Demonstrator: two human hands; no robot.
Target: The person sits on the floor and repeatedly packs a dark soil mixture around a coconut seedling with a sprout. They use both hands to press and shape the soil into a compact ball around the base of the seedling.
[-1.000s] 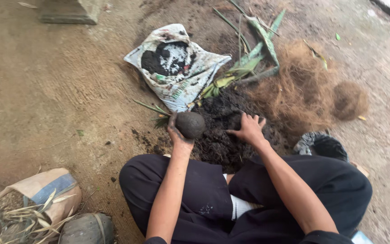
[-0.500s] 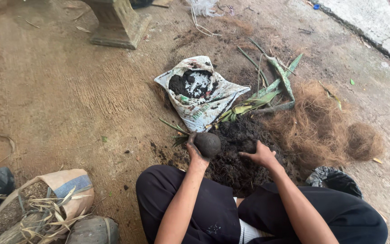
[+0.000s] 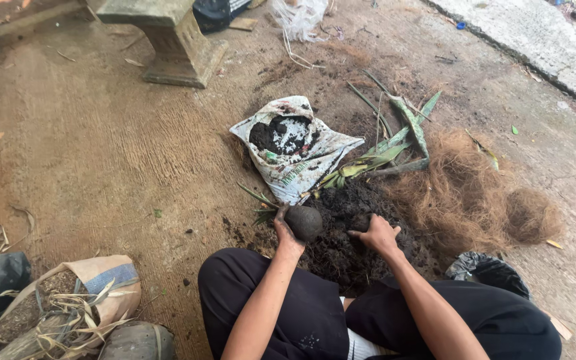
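I sit on the ground with a pile of dark soil (image 3: pixel 345 250) in front of my knees. My left hand (image 3: pixel 287 233) grips a round ball of dark soil (image 3: pixel 304 222) just above the pile's left edge. My right hand (image 3: pixel 376 235) rests fingers-down on the pile, closed on a clump of soil. Behind the pile lies an open white sack (image 3: pixel 293 147) with dark soil in it. Green long-leaved plants (image 3: pixel 388 150) lie to the sack's right.
A heap of brown coconut fibre (image 3: pixel 471 197) lies right of the soil. A black bag (image 3: pixel 488 272) sits by my right knee. Sacks with dry leaves (image 3: pixel 75 303) stand at lower left. A stone pedestal (image 3: pixel 168 40) stands at the back, a concrete kerb (image 3: pixel 535 40) at upper right.
The view has tilted up and back, showing more ground and the pedestal. My left hand still holds the soil ball; my right hand stays on the pile.
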